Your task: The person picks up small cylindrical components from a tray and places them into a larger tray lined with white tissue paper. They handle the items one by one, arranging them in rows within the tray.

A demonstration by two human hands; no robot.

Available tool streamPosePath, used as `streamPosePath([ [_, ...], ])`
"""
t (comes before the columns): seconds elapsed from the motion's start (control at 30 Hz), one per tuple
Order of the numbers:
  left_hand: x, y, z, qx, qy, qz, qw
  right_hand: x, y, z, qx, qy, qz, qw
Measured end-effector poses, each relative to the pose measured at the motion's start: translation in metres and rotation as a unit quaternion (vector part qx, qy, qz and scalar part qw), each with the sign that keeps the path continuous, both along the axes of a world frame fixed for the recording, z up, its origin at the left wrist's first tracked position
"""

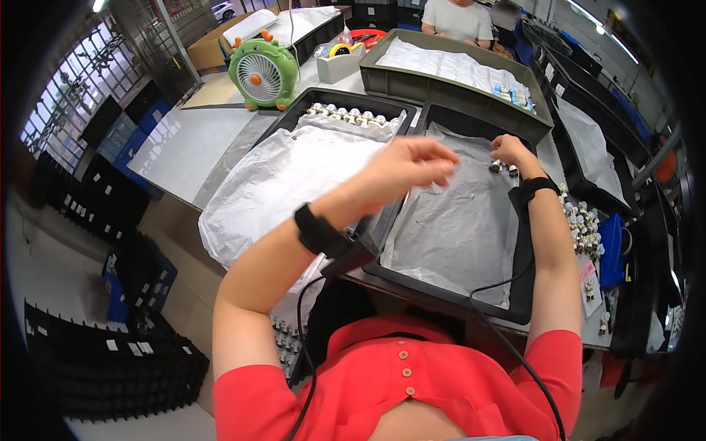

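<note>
A black tray (456, 290) lined with grey-white sheet (452, 228) lies in front of me. Over its upper left part hovers my left hand (415, 165), slightly blurred, its fingers loosely curved and apart with nothing visible in them. My right hand (515, 152) is at the tray's far right corner, fingers bent together just above a few small white fittings with dark ends (504, 169). Whatever its fingertips hold is hidden. To the left, another black tray (316, 95) contains a row of similar fittings (346, 115) beyond a crumpled white sheet (301, 165).
A green fan (263, 71) and a tape dispenser (340, 66) stand at the back. Behind the trays is an olive bin (456, 92); a person (457, 22) is beyond it. Loose fittings (583, 229) and a blue bin (612, 250) lie right. Cables (507, 345) hang from both wristbands.
</note>
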State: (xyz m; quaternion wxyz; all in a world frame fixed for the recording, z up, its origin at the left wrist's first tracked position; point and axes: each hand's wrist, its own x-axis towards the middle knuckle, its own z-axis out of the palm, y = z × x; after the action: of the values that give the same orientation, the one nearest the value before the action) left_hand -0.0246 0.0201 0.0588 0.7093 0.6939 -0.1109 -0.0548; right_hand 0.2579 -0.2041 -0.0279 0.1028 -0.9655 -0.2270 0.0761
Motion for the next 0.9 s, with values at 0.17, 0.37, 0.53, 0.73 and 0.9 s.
streamPosePath([
  [0.17, -0.004, -0.029, -0.035, 0.005, 0.078, -0.079, 0.994, 0.008, -0.015, -0.034, -0.081, -0.032, 0.007, 0.996],
  [0.37, 0.002, -0.011, -0.045, -0.040, 0.135, -0.007, 0.990, 0.016, -0.011, -0.051, -0.080, -0.050, -0.051, 0.994],
  [0.53, 0.013, -0.003, -0.059, -0.099, 0.154, 0.056, 0.982, -0.020, 0.000, 0.000, -0.010, -0.005, -0.041, 0.999],
  [0.73, 0.017, 0.006, -0.070, -0.222, 0.121, 0.170, 0.952, -0.115, 0.064, 0.054, 0.343, -0.027, 0.236, 0.909],
  [0.9, 0.024, 0.005, -0.071, -0.313, 0.093, 0.150, 0.933, -0.172, 0.086, 0.044, 0.435, -0.074, 0.302, 0.845],
])
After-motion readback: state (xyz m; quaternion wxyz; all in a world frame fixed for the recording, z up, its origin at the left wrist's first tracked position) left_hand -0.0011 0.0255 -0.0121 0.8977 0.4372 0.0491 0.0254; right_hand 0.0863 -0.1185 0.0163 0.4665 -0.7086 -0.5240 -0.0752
